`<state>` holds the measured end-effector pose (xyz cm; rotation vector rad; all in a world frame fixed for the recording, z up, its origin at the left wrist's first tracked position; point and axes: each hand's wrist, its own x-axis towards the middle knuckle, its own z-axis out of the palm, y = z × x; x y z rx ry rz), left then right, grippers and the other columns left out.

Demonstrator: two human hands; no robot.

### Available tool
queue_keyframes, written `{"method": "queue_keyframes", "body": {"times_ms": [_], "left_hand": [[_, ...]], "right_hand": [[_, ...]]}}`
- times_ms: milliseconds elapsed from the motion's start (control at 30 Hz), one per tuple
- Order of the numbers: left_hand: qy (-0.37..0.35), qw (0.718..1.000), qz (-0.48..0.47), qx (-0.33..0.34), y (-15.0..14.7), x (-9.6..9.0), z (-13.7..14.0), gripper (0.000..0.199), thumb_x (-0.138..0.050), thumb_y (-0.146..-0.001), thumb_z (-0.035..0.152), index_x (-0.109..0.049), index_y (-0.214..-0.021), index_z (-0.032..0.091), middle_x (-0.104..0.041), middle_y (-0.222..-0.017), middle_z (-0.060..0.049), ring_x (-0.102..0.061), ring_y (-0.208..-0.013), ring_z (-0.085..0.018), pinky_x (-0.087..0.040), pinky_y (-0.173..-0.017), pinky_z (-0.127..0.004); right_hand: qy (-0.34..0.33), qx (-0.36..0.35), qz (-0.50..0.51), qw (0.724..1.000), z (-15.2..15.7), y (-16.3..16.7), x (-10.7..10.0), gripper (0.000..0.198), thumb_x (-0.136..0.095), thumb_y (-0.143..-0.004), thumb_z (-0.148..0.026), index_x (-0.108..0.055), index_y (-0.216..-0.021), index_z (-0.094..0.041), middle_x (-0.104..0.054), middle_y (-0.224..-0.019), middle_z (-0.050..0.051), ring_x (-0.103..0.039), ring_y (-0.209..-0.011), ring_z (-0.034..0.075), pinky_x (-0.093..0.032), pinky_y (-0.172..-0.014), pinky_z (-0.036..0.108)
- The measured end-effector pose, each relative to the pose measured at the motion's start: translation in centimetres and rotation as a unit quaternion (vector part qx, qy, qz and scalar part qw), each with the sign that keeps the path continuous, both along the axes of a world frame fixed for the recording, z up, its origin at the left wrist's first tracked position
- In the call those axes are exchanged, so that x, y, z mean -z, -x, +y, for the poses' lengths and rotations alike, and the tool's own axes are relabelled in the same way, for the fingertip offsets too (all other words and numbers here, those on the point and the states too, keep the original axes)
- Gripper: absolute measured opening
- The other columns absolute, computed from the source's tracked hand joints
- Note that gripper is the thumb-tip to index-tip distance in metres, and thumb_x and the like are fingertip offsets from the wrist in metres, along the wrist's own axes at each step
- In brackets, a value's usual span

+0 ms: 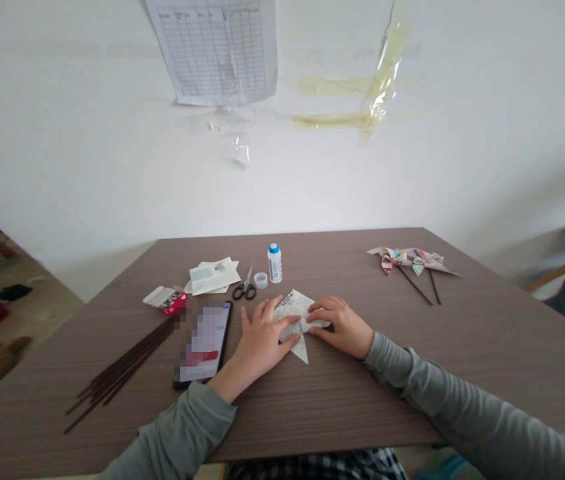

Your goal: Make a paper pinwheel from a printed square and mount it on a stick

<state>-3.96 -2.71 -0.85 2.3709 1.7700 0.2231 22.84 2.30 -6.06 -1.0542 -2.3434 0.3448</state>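
Observation:
A piece of printed paper (293, 305), partly folded with pointed corners, lies on the table between my hands. My left hand (261, 333) rests over its left side, fingers spread, with the thumb and index finger pressing near the middle. From the right, my right hand (343, 327) has its bent fingers and thumb closed on the paper's right corner. Fingers cover part of the folds. Beyond the paper stands a white glue bottle (275, 265) with a blue cap. Black-handled scissors (244, 288) and a small clear cap (261, 280) lie beside it.
A phone (207, 347) lies left of my left hand, near a bundle of thin brown sticks (122, 360). Behind are a small red-and-white box (166, 300) and stacked paper pieces (214, 275). Paper pinwheels (405, 259) on sticks lie at the table's (462, 373) right rear, before a wall.

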Motion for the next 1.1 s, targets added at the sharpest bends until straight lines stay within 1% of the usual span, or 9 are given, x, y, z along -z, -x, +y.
{"method": "queue_keyframes", "body": {"times_ms": [67, 200, 333, 433, 600, 667, 767, 933, 1100], "left_hand": [[-0.004, 1.0, 0.001, 0.004, 0.08, 0.22, 0.03, 0.042, -0.089, -0.119, 0.041, -0.095, -0.16, 0.049, -0.065, -0.2, -0.007, -0.055, -0.185, -0.051, -0.034, -0.152, -0.098], [-0.009, 1.0, -0.006, 0.0, 0.13, 0.41, 0.08, 0.043, -0.091, -0.117, 0.035, -0.097, -0.157, 0.049, -0.066, -0.199, -0.008, -0.058, -0.185, -0.054, -0.033, -0.151, -0.101], [0.0, 1.0, -0.003, -0.001, 0.11, 0.27, 0.09, 0.045, -0.09, -0.117, 0.035, -0.095, -0.16, 0.048, -0.063, -0.202, -0.01, -0.056, -0.187, -0.051, -0.032, -0.151, -0.1], [-0.002, 1.0, -0.01, 0.0, 0.17, 0.26, 0.22, 0.046, -0.093, -0.116, 0.038, -0.094, -0.161, 0.047, -0.064, -0.201, -0.011, -0.057, -0.185, -0.051, -0.033, -0.151, -0.099], [-0.025, 1.0, -0.017, 0.002, 0.19, 0.46, 0.5, 0.05, -0.096, -0.111, 0.037, -0.095, -0.159, 0.051, -0.068, -0.197, -0.008, -0.061, -0.181, -0.051, -0.036, -0.152, -0.096], [-0.02, 1.0, -0.016, 0.002, 0.15, 0.49, 0.47, 0.044, -0.096, -0.113, 0.039, -0.098, -0.154, 0.052, -0.067, -0.197, -0.007, -0.06, -0.182, -0.051, -0.034, -0.152, -0.098], [-0.018, 1.0, -0.012, 0.007, 0.09, 0.39, 0.32, 0.037, -0.094, -0.116, 0.042, -0.099, -0.152, 0.05, -0.066, -0.198, -0.006, -0.057, -0.182, -0.052, -0.032, -0.153, -0.099], [0.001, 1.0, 0.001, 0.013, 0.13, 0.08, 0.22, 0.041, -0.09, -0.119, 0.041, -0.097, -0.159, 0.049, -0.063, -0.202, -0.009, -0.057, -0.184, -0.052, -0.029, -0.151, -0.102], [-0.001, 1.0, 0.014, 0.01, 0.26, 0.19, 0.37, 0.044, -0.088, -0.118, 0.04, -0.096, -0.159, 0.053, -0.067, -0.199, -0.007, -0.058, -0.185, -0.05, -0.036, -0.151, -0.097]], "right_hand": [[0.002, -0.008, 0.003, 1.0, -0.03, 0.05, -0.16, 0.016, -0.089, -0.114, -0.04, -0.104, -0.121, -0.04, -0.099, -0.141, 0.009, -0.094, -0.133, 0.041, -0.077, -0.124, 0.058], [-0.003, -0.009, -0.005, 1.0, -0.09, 0.04, -0.42, 0.015, -0.093, -0.112, -0.036, -0.104, -0.12, -0.041, -0.1, -0.14, 0.008, -0.096, -0.131, 0.04, -0.078, -0.123, 0.055], [-0.001, -0.011, -0.011, 1.0, -0.15, -0.05, -0.51, 0.018, -0.091, -0.111, -0.032, -0.103, -0.123, -0.039, -0.101, -0.141, 0.007, -0.096, -0.134, 0.039, -0.073, -0.131, 0.058], [0.004, -0.01, -0.014, 1.0, -0.1, -0.1, -0.44, 0.017, -0.09, -0.112, -0.035, -0.102, -0.122, -0.041, -0.101, -0.142, 0.006, -0.095, -0.136, 0.039, -0.071, -0.133, 0.06], [0.0, -0.011, -0.018, 1.0, 0.14, -0.25, -0.12, 0.017, -0.091, -0.112, -0.038, -0.102, -0.123, -0.043, -0.101, -0.142, 0.005, -0.095, -0.137, 0.04, -0.068, -0.138, 0.066], [-0.002, -0.008, -0.017, 1.0, 0.19, -0.29, -0.01, 0.018, -0.091, -0.111, -0.037, -0.102, -0.124, -0.043, -0.101, -0.142, 0.005, -0.096, -0.137, 0.04, -0.067, -0.139, 0.066], [0.004, -0.002, -0.014, 1.0, 0.17, -0.3, 0.06, 0.018, -0.091, -0.112, -0.037, -0.102, -0.125, -0.043, -0.101, -0.142, 0.006, -0.095, -0.138, 0.041, -0.066, -0.14, 0.066], [0.012, 0.001, -0.007, 1.0, 0.02, -0.24, -0.04, 0.016, -0.089, -0.114, -0.041, -0.102, -0.124, -0.044, -0.1, -0.142, 0.006, -0.095, -0.137, 0.041, -0.064, -0.142, 0.069], [0.01, 0.0, -0.009, 1.0, -0.01, -0.22, -0.04, 0.015, -0.09, -0.114, -0.039, -0.102, -0.122, -0.043, -0.1, -0.141, 0.006, -0.095, -0.137, 0.041, -0.064, -0.142, 0.069]]}}
